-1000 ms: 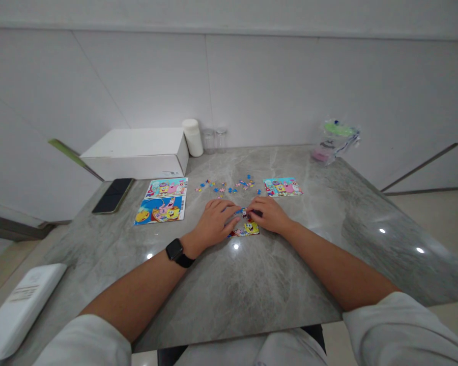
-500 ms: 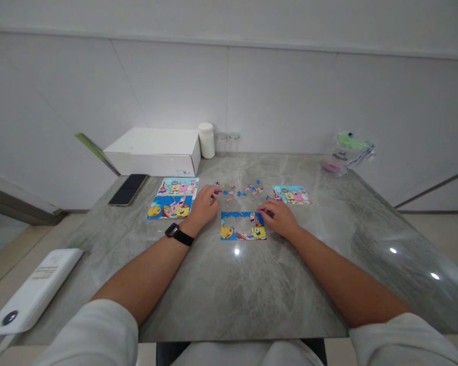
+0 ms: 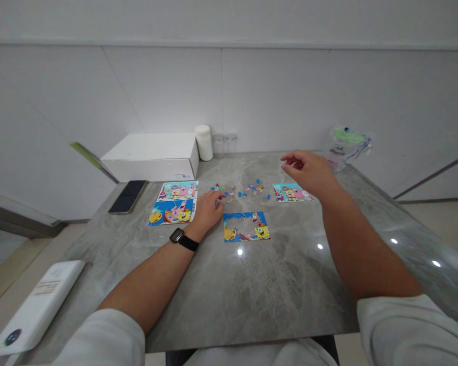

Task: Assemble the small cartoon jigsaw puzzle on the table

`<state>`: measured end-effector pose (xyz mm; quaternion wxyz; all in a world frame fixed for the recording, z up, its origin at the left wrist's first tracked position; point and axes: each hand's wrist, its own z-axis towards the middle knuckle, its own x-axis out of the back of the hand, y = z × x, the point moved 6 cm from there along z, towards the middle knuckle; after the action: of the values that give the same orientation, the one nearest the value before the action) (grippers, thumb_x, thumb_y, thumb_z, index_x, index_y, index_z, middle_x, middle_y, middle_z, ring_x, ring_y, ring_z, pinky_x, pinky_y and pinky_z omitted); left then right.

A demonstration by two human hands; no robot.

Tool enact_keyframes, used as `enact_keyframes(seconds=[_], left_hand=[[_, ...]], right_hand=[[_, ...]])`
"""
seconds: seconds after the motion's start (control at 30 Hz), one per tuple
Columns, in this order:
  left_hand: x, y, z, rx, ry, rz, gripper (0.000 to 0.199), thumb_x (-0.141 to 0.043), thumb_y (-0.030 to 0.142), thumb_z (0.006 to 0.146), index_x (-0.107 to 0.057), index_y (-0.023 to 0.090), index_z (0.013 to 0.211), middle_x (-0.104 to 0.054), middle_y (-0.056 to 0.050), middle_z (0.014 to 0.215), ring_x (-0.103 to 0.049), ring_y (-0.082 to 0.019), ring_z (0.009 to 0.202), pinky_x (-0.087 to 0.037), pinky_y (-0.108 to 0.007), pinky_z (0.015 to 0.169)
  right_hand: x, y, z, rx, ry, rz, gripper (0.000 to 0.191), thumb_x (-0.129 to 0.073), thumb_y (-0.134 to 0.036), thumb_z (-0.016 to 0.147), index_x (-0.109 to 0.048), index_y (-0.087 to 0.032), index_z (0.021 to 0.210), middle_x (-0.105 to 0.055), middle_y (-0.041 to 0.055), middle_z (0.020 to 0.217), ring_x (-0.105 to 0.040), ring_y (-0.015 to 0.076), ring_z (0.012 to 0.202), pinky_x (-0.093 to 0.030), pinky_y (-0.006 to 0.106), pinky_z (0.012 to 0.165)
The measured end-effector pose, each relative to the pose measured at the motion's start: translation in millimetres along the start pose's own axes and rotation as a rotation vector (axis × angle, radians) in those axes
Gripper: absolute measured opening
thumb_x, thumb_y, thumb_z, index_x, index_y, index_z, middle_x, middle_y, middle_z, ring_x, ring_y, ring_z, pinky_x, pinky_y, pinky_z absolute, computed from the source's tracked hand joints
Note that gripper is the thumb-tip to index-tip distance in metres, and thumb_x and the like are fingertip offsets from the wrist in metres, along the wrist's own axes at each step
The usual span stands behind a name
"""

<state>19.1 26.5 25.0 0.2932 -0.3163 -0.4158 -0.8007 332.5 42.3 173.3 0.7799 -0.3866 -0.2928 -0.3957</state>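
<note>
My left hand (image 3: 209,208) lies on the table with its fingers loosely stretched, their tips at the near left edge of the loose puzzle pieces (image 3: 254,188). It holds nothing that I can see. My right hand (image 3: 309,170) is raised above the table, over the far side of the small completed picture puzzle (image 3: 292,193). Its fingers are slightly curled and apart, with nothing visible between them. Between my arms lies a partly assembled puzzle (image 3: 264,233), its border joined around a bare middle. Left of my left hand is a printed reference sheet (image 3: 171,211) with two cartoon pictures.
A black phone (image 3: 127,196) and a white power bank (image 3: 38,305) lie on the left. At the back stand a white box (image 3: 148,155), a white bottle (image 3: 204,143) and two glass jars (image 3: 225,146). A clear plastic bag (image 3: 343,147) sits at the back right.
My right hand has left the partly assembled puzzle's upper right corner and moved up and to the right. My left hand has stayed nearly in place. The view has shifted slightly.
</note>
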Motion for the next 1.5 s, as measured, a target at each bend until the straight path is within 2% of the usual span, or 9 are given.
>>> enact_keyframes(seconds=[0.13, 0.27, 0.4, 0.53, 0.67, 0.9, 1.1, 1.27, 1.5], left_hand=[[-2.7, 1.1, -1.2, -0.008, -0.017, -0.042, 0.034, -0.053, 0.009, 0.088, -0.077, 0.022, 0.108, -0.07, -0.006, 0.112, -0.064, -0.023, 0.11, -0.051, -0.043, 0.102], [-4.9, 0.9, -1.5, -0.008, -0.032, -0.048, 0.035, -0.053, 0.009, 0.088, -0.078, 0.023, 0.109, -0.069, -0.006, 0.111, -0.063, -0.023, 0.11, -0.051, -0.044, 0.103], [-7.3, -3.5, -1.2, -0.003, -0.024, 0.002, 0.034, -0.056, 0.012, 0.089, -0.079, 0.025, 0.111, -0.068, -0.006, 0.112, -0.062, -0.024, 0.109, -0.051, -0.045, 0.102], [-9.9, -8.1, -1.8, 0.003, -0.025, 0.066, 0.032, -0.059, 0.017, 0.09, -0.081, 0.028, 0.112, -0.067, -0.007, 0.115, -0.062, -0.026, 0.11, -0.051, -0.047, 0.103], [-11.7, -8.8, -2.9, 0.009, -0.053, 0.124, 0.034, -0.059, 0.021, 0.092, -0.081, 0.029, 0.116, -0.068, -0.007, 0.117, -0.062, -0.026, 0.111, -0.051, -0.047, 0.102], [-12.0, -6.1, -3.7, 0.02, -0.099, 0.193, 0.036, -0.059, 0.022, 0.092, -0.081, 0.031, 0.12, -0.067, -0.007, 0.123, -0.061, -0.027, 0.113, -0.05, -0.047, 0.102], [-15.1, -7.1, -4.5, 0.03, -0.13, 0.2, 0.034, -0.059, 0.025, 0.095, -0.081, 0.031, 0.12, -0.068, -0.007, 0.122, -0.06, -0.027, 0.114, -0.049, -0.049, 0.105], [-17.2, -8.0, -4.3, 0.037, -0.144, 0.196, 0.032, -0.059, 0.027, 0.095, -0.081, 0.031, 0.118, -0.069, -0.007, 0.121, -0.06, -0.028, 0.116, -0.048, -0.05, 0.106], [-16.1, -8.3, -4.7, 0.037, -0.148, 0.188, 0.032, -0.058, 0.027, 0.096, -0.081, 0.031, 0.118, -0.068, -0.007, 0.121, -0.06, -0.028, 0.116, -0.049, -0.051, 0.107]], right_hand=[[-18.7, 5.3, 21.2, 0.005, -0.063, -0.087, 0.019, -0.073, -0.039, 0.09, -0.08, -0.023, 0.097, -0.073, 0.0069, 0.083, -0.065, 0.023, 0.079, -0.052, 0.038, 0.079], [-68.6, 23.3, 21.2, -0.066, -0.197, -0.194, 0.01, -0.076, -0.031, 0.087, -0.081, -0.024, 0.093, -0.076, 0.0071, 0.084, -0.066, 0.0226, 0.081, -0.051, 0.035, 0.078], [-121.3, 37.7, 6.3, -0.148, -0.474, -0.336, 0.018, -0.07, -0.024, 0.091, -0.082, -0.023, 0.104, -0.08, 0.0095, 0.103, -0.071, 0.0227, 0.096, -0.051, 0.031, 0.085], [-148.2, 38.0, -5.7, -0.084, -0.653, -0.351, 0.033, -0.064, -0.018, 0.093, -0.081, -0.024, 0.12, -0.078, 0.0092, 0.12, -0.07, 0.023, 0.111, -0.049, 0.028, 0.092], [-154.2, 40.9, -8.2, -0.059, -0.694, -0.343, 0.035, -0.066, -0.018, 0.091, -0.081, -0.025, 0.122, -0.079, 0.0082, 0.12, -0.071, 0.0226, 0.11, -0.049, 0.026, 0.09], [-157.2, 50.0, -6.3, -0.082, -0.735, -0.333, 0.029, -0.07, -0.016, 0.085, -0.082, -0.024, 0.111, -0.081, 0.0056, 0.114, -0.073, 0.0197, 0.099, -0.048, 0.024, 0.079], [-159.4, 52.5, -8.3, -0.075, -0.726, -0.352, 0.028, -0.072, -0.023, 0.086, -0.082, -0.023, 0.112, -0.081, 0.0072, 0.114, -0.072, 0.022, 0.101, -0.048, 0.026, 0.08], [-160.0, 52.0, -8.1, -0.059, -0.751, -0.329, 0.035, -0.07, -0.018, 0.083, -0.082, -0.025, 0.116, -0.081, 0.0064, 0.116, -0.072, 0.0221, 0.103, -0.049, 0.026, 0.082], [-157.5, 35.6, -5.2, -0.009, -0.627, -0.299, 0.04, -0.059, -0.019, 0.093, -0.078, -0.024, 0.128, -0.079, 0.0088, 0.117, -0.07, 0.0222, 0.103, -0.049, 0.028, 0.087]])
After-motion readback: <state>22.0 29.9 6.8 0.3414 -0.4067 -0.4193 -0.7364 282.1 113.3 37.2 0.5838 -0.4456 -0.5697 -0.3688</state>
